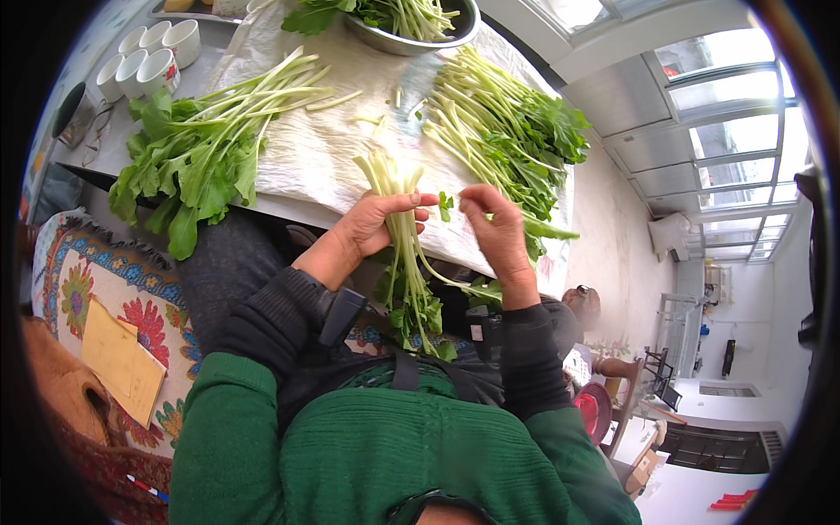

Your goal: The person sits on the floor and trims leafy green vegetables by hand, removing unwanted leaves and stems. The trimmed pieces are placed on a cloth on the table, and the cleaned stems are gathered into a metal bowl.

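My left hand (pixel 377 223) is closed around a bunch of pale-stemmed leafy greens (pixel 400 230), with the stem ends up on the table side and the leaves hanging down over my lap. To its right is my right hand (pixel 492 223), raised with curled fingers; a small bit of green leaf (pixel 446 206) shows between the hands. Whether the right fingers pinch anything is unclear. A pile of greens (pixel 197 151) lies on the left of the white cloth (pixel 308 157), its leaves over the table edge. Another pile (pixel 499 118) lies on the right, close beyond my right hand.
A metal bowl (pixel 410 46) with more greens stands at the far edge. Several small white cups (pixel 161 69) and eyeglasses (pixel 97 134) are at the left. Loose stem pieces (pixel 335 100) lie on the cloth. A flower-patterned cushioned seat (pixel 72 275) is at my left.
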Tool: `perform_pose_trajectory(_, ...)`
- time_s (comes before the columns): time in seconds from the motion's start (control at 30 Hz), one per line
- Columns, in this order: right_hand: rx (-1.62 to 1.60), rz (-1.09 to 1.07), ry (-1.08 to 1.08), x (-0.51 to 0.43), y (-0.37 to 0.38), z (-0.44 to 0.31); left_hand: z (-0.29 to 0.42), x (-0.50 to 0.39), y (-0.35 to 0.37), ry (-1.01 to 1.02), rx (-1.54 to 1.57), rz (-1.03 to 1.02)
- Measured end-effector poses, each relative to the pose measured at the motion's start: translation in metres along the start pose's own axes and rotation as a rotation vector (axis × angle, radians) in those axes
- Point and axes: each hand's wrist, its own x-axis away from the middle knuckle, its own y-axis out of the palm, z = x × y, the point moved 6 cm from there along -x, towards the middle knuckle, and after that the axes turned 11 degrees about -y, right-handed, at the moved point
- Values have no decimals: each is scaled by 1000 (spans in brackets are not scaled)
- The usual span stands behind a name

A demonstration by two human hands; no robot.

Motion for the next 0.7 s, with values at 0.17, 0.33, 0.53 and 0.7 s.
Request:
perform_pose_trajectory(0.17, 18, -99, -53, 4, 29, -13, 1, 0, -2, 40, -20, -28)
perform_pose_trajectory(0.33, 20, -175, -67, 8, 37, -13, 0, -4, -5, 64, 4, -26)
perform_pose_trajectory(0.53, 317, -252, -146, 27, 19, 20, 6, 1, -7, 107, 114, 40)
perform_pose_trajectory(0.7, 321, -119, -21, 52, -17, 65, 8, 2, -4, 101, 124, 44)
